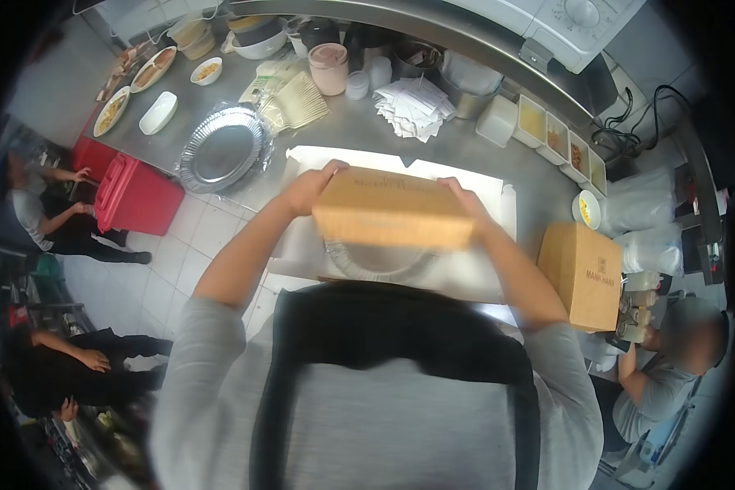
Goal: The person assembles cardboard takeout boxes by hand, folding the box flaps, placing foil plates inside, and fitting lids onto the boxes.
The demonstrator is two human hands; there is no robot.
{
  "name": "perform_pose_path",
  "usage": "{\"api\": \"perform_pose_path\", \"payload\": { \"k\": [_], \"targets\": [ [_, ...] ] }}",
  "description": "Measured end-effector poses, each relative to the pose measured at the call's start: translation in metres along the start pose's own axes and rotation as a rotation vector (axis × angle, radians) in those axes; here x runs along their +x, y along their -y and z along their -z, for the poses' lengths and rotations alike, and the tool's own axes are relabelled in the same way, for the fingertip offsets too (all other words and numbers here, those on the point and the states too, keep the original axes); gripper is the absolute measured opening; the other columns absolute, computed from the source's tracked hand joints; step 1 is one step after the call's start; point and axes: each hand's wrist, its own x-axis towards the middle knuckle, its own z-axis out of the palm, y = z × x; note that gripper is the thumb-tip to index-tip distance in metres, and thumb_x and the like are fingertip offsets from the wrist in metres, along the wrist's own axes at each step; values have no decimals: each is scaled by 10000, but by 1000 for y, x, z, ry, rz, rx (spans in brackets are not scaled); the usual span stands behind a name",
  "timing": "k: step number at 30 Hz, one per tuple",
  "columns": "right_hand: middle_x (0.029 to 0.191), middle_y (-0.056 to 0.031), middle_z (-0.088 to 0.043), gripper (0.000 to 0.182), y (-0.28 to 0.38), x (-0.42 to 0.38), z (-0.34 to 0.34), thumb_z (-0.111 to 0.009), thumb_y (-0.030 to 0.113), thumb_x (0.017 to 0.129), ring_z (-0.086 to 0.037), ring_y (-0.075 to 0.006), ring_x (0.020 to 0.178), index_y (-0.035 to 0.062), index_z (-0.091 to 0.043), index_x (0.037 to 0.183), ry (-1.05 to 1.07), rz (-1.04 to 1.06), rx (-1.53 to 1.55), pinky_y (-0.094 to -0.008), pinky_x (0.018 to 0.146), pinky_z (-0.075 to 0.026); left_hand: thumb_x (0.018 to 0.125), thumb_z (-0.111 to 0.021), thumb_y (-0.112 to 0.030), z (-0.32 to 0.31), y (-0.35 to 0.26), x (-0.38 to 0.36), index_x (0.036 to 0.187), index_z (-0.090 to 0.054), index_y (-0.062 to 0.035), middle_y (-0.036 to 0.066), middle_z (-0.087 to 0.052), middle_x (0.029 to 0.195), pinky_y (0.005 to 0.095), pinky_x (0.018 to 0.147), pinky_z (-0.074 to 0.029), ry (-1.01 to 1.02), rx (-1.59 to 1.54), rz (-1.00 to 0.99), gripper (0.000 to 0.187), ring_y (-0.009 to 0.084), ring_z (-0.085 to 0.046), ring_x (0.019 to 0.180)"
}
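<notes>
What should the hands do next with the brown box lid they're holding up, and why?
Probably lower the cardboard lid straight down. The left hand and right hand each hold one end of it, and it hangs right over the foil tray in the open white box on the steel counter. Going down level seems safest, so no edge dips into the tray.

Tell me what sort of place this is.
Most likely a takeaway restaurant kitchen: a steel counter carries dishes of food, foil trays and a row of ingredient tubs, while both hands hold a cardboard food box.
</notes>
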Motion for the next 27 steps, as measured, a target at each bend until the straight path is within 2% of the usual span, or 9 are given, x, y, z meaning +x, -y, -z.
{"api": "perform_pose_path", "payload": {
  "k": [5,7,8,12,15,19,20,26,27],
  "targets": [
    [1142,-248,-610,754,42,-45,-11,-688,153,811,-610,-443,990,138,-266,1436,-115,111,-161,-458,840,-507,768,-750,-228,7,-54,-58,1448,-301,-223,180,-572,1289,398,895,-492,66,55,-49,815,371,-602,1091],
    [1163,-248,-601,780,57,-67,-21,-695,143,801,-610,-452,974,145,-256,1446,-142,141,-167,-463,836,-507,730,-783,-176,17,-80,-84,1454,-286,-192,185,-559,1290,384,884,-495,190,-74,51,878,353,-606,1071],
    [1279,-242,-541,879,67,-79,-26,-732,113,761,-572,-432,1102,160,-221,1475,-64,-49,-117,-447,905,-496,711,-800,-150,17,-87,-94,1457,-279,-176,188,-553,1290,378,879,-496,253,-140,102,910,343,-608,1060],
    [1464,-209,-376,1043,98,-99,-55,-800,46,681,-403,-347,1341,145,-168,1505,-190,-203,173,-396,1061,-404,682,-785,-2,-12,-75,-107,1472,-264,-188,176,-449,1395,353,823,-512,5,-113,-56,964,318,-587,1016],
    [1448,-211,-399,1020,97,-78,-42,-800,66,704,-429,-343,1322,137,-170,1503,-396,-35,69,-392,1056,-406,671,-784,12,-3,-77,-82,1471,-262,-181,182,-435,1406,361,797,-520,-66,-95,-63,974,323,-586,1021],
    [1430,-217,-423,1032,81,-48,-20,-821,100,700,-447,-347,1308,133,-176,1505,-263,-163,254,-397,1068,-388,679,-784,2,-1,-72,-44,1436,-315,-177,161,-592,1228,361,868,-527,-12,-145,153,908,309,-622,1069],
    [1435,-222,-415,1066,74,-46,-25,-827,104,692,-431,-346,1320,147,-148,1512,-274,-146,189,-400,1081,-373,690,-770,24,-13,-59,-38,1417,-345,-177,159,-653,1078,349,800,-549,-69,-142,141,867,300,-666,976],
    [1453,-221,-393,1145,63,-46,-35,-864,133,650,-381,-338,1357,143,-116,1517,-308,-88,108,-393,1105,-347,733,-746,-1,-45,-30,-39,1360,-396,-150,165,-658,1026,383,693,-559,-228,-97,76,733,305,-688,807],
    [1431,-216,-418,1139,63,-48,-37,-869,136,645,-409,-332,1333,122,-129,1511,-342,-65,165,-393,1091,-365,727,-755,-25,-43,-36,-40,1346,-408,-150,167,-645,1063,384,724,-555,-198,-67,137,720,309,-674,877]
  ]
}}
